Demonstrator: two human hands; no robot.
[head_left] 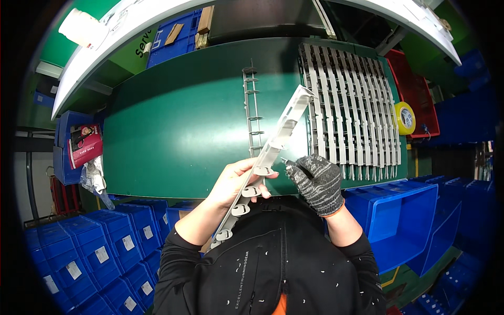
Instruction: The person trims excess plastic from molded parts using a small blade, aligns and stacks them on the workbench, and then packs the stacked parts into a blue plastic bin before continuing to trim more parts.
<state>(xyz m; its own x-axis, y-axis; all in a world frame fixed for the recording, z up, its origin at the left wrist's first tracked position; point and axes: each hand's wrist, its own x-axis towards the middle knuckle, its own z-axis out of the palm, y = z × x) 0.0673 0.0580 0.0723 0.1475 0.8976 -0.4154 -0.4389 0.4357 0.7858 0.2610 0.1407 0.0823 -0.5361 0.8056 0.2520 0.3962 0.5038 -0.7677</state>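
Note:
My bare left hand (231,184) is wrapped around a long, pale grey plastic rail (287,126). It slants from my chest up toward the right, and rounded clip-like tabs line its lower part. In a dark grey knitted glove, my right hand (318,185) is closed in a pinch beside the rail. A thin, pointed dark tool tip (285,160) sticks out from its fingers toward the rail; the rest is hidden in the glove. Behind the held rail, a narrow grey rail with crosspieces (247,100) lies lengthwise on the green table (173,131).
Many similar grey rails (349,105) lie side by side on the table's right. Beyond them are a yellow tape roll (405,118) and a red bin (415,94). Blue crates stand at lower left (105,236) and lower right (399,220). A blue box (65,149) adjoins the left edge.

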